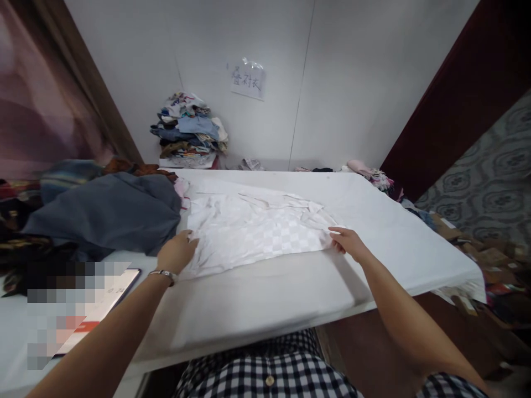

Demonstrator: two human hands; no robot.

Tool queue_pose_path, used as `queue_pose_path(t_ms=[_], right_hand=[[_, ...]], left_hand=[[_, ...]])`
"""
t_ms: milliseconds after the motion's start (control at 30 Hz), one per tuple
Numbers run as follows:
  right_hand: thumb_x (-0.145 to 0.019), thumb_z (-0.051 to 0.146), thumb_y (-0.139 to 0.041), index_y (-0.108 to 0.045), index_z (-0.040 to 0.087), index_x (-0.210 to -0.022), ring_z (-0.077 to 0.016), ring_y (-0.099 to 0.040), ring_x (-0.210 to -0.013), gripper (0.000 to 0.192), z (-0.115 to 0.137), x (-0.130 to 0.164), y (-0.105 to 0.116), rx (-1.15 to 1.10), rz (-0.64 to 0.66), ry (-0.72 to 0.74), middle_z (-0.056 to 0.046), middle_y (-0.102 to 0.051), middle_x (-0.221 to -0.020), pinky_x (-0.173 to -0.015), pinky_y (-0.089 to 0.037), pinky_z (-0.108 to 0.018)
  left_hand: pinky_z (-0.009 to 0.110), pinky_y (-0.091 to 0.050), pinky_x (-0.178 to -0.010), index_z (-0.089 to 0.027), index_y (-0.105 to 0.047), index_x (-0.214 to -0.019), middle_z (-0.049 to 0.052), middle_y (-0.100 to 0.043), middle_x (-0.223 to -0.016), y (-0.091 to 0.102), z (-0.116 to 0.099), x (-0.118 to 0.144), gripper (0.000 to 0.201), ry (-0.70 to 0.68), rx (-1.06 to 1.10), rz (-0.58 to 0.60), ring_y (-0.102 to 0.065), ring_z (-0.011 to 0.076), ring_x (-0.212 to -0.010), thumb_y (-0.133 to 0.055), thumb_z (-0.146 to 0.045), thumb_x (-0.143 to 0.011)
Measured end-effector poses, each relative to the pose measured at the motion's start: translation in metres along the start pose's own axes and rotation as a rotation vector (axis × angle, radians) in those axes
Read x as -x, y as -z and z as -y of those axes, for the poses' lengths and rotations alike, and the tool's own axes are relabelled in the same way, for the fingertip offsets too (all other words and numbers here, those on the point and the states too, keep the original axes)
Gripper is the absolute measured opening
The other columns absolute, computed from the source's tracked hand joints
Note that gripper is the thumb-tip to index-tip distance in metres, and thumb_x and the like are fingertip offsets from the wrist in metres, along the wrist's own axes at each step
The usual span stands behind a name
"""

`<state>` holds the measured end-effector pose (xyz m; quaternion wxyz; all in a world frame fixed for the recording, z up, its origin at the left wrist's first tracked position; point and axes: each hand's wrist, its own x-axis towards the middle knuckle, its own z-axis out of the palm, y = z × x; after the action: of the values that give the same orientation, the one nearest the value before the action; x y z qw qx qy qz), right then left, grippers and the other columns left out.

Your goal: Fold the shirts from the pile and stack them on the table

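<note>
I am smoothing a white checker-woven cotton shirt (253, 229) that is lying flat in the middle of the white-covered desk (394, 226), its collar end pointing toward twelve o'clock. My left hand (177, 251) is pressing down on the shirt's edge at nine o'clock, fingers loosely curled and flat on the cloth rather than pinching it, as far as I can tell. My right hand (347, 240) is resting open at the corner at three o'clock, fingertips lying on the hem, gripping nothing that I can see. I am judging this as the flattening step of a fold: the cloth is spread out but is wrinkling near the collar. The next move is asking for both hands to take a real hold of the side edges, keeping the fabric taut so the sides come over evenly. Out at nine o'clock a rumpled slate-grey garment (112, 210) is lying just beside the shirt. At eleven o'clock a stack of mixed coloured clothes (188, 132) is sitting against the wall, with a paper note (248, 80) taped at twelve.
</note>
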<state>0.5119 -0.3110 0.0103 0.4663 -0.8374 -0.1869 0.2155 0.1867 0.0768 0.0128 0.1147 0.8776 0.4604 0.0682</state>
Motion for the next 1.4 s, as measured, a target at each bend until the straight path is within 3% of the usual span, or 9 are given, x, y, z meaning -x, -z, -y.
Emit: queue_pose_path(t_ms=[100,167,300,400,667,833,1200,1300,1400], right_hand=[[-0.080,0.035,-0.054,-0.067,0.018,-0.107,-0.0161,-0.064,-0.065,0.035,-0.004,0.000,-0.016,0.021,-0.144,0.230,-0.006,-0.071,-0.082,-0.053,-0.049,-0.025],[-0.080,0.037,-0.054,-0.069,0.021,-0.102,-0.0214,-0.066,-0.086,0.031,-0.009,0.001,-0.025,0.173,-0.145,0.408,-0.007,-0.071,-0.096,-0.071,-0.053,-0.033],[-0.082,0.040,-0.057,-0.070,0.023,-0.104,-0.0275,-0.059,-0.109,0.031,-0.023,0.001,-0.029,0.534,-0.027,0.704,-0.009,-0.067,-0.116,-0.095,-0.047,-0.044],[-0.084,0.037,-0.053,-0.071,0.022,-0.106,-0.0286,-0.059,-0.111,0.032,-0.039,-0.008,-0.022,0.673,-0.002,0.815,-0.010,-0.065,-0.119,-0.098,-0.045,-0.047],[-0.090,0.035,-0.039,-0.071,0.022,-0.107,-0.0291,-0.055,-0.118,0.038,-0.063,-0.045,-0.004,0.724,-0.039,0.777,-0.008,-0.066,-0.118,-0.102,-0.044,-0.049],[-0.090,0.036,-0.039,-0.071,0.021,-0.106,-0.0275,-0.056,-0.118,0.039,-0.074,-0.055,0.003,0.700,-0.053,0.747,-0.008,-0.066,-0.119,-0.102,-0.044,-0.046],[-0.085,0.038,-0.045,-0.073,0.023,-0.095,-0.0270,-0.059,-0.113,0.033,-0.075,-0.062,0.008,0.591,-0.106,0.664,-0.007,-0.069,-0.114,-0.101,-0.045,-0.046],[-0.086,0.039,-0.045,-0.071,0.022,-0.102,-0.0273,-0.057,-0.117,0.034,-0.073,-0.055,0.009,0.558,-0.118,0.634,-0.008,-0.066,-0.119,-0.102,-0.044,-0.046],[-0.088,0.036,-0.045,-0.065,0.022,-0.116,-0.0272,-0.047,-0.128,0.037,-0.068,-0.037,0.010,0.543,-0.199,0.718,-0.009,-0.060,-0.128,-0.107,-0.038,-0.048]], left_hand=[[0.037,-0.047,-0.082,-0.013,-0.053,-0.123,0.016,-0.062,-0.118,0.002,-0.006,0.015,0.046,-0.085,0.010,-0.156,-0.062,0.0279,-0.101,-0.041,-0.040,-0.089],[0.036,-0.047,-0.084,-0.014,-0.058,-0.117,0.014,-0.063,-0.115,-0.002,-0.009,0.028,0.042,-0.266,0.031,-0.216,-0.061,0.0260,-0.101,-0.040,-0.041,-0.090],[0.035,-0.047,-0.087,-0.018,-0.063,-0.108,0.010,-0.065,-0.108,-0.015,-0.008,0.054,0.038,-0.704,0.077,-0.123,-0.060,0.0227,-0.100,-0.046,-0.046,-0.089],[0.037,-0.047,-0.086,-0.020,-0.064,-0.106,0.010,-0.064,-0.110,-0.022,-0.002,0.063,0.032,-0.799,0.052,-0.075,-0.058,0.0233,-0.100,-0.051,-0.043,-0.088],[0.038,-0.047,-0.085,-0.019,-0.064,-0.097,0.010,-0.064,-0.103,-0.023,-0.002,0.065,0.024,-0.742,0.044,-0.086,-0.057,0.0228,-0.096,-0.049,-0.036,-0.090],[0.039,-0.047,-0.088,-0.020,-0.064,-0.104,0.010,-0.063,-0.110,-0.021,0.003,0.067,0.027,-0.776,0.059,-0.061,-0.056,0.0233,-0.101,-0.054,-0.039,-0.087],[0.040,-0.048,-0.092,-0.021,-0.064,-0.111,0.011,-0.063,-0.117,-0.019,0.014,0.066,0.032,-0.818,0.053,-0.070,-0.057,0.0235,-0.107,-0.054,-0.040,-0.087],[0.039,-0.048,-0.094,-0.021,-0.063,-0.114,0.011,-0.062,-0.120,-0.016,0.020,0.066,0.034,-0.842,0.057,-0.040,-0.058,0.0232,-0.110,-0.058,-0.034,-0.084],[0.036,-0.048,-0.095,-0.020,-0.064,-0.113,0.010,-0.064,-0.119,-0.017,0.025,0.064,0.033,-0.853,0.040,-0.023,-0.058,0.0208,-0.110,-0.051,-0.017,-0.083]])
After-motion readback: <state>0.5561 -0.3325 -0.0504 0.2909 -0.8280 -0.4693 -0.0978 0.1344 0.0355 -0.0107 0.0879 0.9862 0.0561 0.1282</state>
